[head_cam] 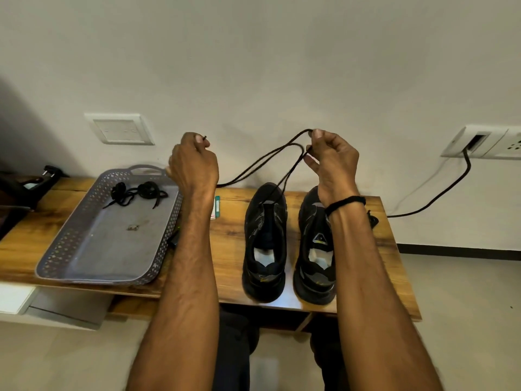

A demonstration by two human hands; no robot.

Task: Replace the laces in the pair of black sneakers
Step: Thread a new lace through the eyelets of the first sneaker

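Two black sneakers stand side by side on the wooden table (pixel 231 235), toes toward the wall: the left sneaker (pixel 265 244) and the right sneaker (pixel 315 249). A black lace (pixel 262 162) rises from the left sneaker's front eyelets. My right hand (pixel 331 162) pinches its looped strands above the right sneaker. My left hand (pixel 194 162) is raised left of the shoes, fingers closed on the lace's other end, whose tip pokes out by the thumb. Another black lace (pixel 138 191) lies bundled in the grey tray (pixel 70 249).
The grey perforated tray sits at the table's left. A small green-and-white packet (pixel 216 207) lies between the tray and the shoes. A black cable (pixel 439 193) runs from a wall socket (pixel 479 143) to the table's right end. Dark gear (pixel 25 187) sits at far left.
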